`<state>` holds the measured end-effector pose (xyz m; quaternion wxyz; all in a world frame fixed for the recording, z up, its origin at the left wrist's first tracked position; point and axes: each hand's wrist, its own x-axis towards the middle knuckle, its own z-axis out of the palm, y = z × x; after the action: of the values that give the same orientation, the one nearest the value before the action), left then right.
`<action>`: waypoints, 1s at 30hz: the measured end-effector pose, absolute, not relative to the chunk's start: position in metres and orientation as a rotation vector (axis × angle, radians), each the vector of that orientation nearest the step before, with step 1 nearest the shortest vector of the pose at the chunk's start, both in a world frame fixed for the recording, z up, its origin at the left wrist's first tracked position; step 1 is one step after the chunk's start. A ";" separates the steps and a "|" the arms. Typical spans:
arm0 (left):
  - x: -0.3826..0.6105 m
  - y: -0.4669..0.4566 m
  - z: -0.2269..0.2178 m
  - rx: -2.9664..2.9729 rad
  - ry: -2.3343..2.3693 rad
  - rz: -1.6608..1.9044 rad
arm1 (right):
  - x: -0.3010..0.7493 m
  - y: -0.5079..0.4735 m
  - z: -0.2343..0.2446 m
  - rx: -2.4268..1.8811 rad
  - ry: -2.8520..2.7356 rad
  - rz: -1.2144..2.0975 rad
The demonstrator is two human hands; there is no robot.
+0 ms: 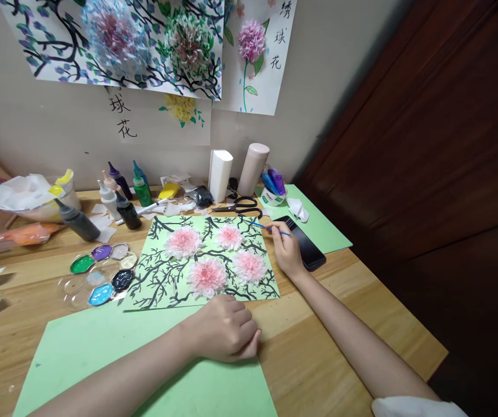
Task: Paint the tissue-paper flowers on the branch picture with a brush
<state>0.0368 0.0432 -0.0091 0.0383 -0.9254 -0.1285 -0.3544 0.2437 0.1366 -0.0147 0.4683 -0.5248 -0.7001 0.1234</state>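
My right hand [287,252] pinches a thin blue paintbrush [284,233]. The brush tip reaches the upper right edge of a pale green sheet [155,260] painted with black branches. Four-petal detail is too fine to make out, but several pink and white raised flowers [207,277] sit on that sheet. Curled into a fist, my left hand [226,329] rests at the sheet's front edge, above a larger blank green sheet [79,359]. Nothing shows in its fingers. Beside my right hand lies a black phone [305,246], partly hidden by it.
Left of the painting stands a paint palette [82,264] with several filled wells. Behind are paint bottles [142,188], scissors [237,205], a white container [220,175] and a beige cylinder [254,169]. Flower artworks [57,52] hang on the wall. A dark wooden panel [405,145] borders the right.
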 end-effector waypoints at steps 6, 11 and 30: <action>0.037 0.043 -0.009 -2.838 -0.400 -1.124 | 0.244 0.136 -0.014 -1.274 -1.687 0.276; 0.037 0.044 -0.007 -2.833 -0.400 -1.160 | 0.244 0.134 -0.014 -1.254 -1.687 0.267; 0.037 0.044 -0.008 -2.838 -0.391 -1.155 | 0.245 0.134 -0.015 -1.249 -1.693 0.261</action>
<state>0.0369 0.0435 -0.0080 0.0264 -0.9185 -0.1266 -0.3737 0.2452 0.1343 -0.0147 0.4890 -0.5140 -0.6965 0.1073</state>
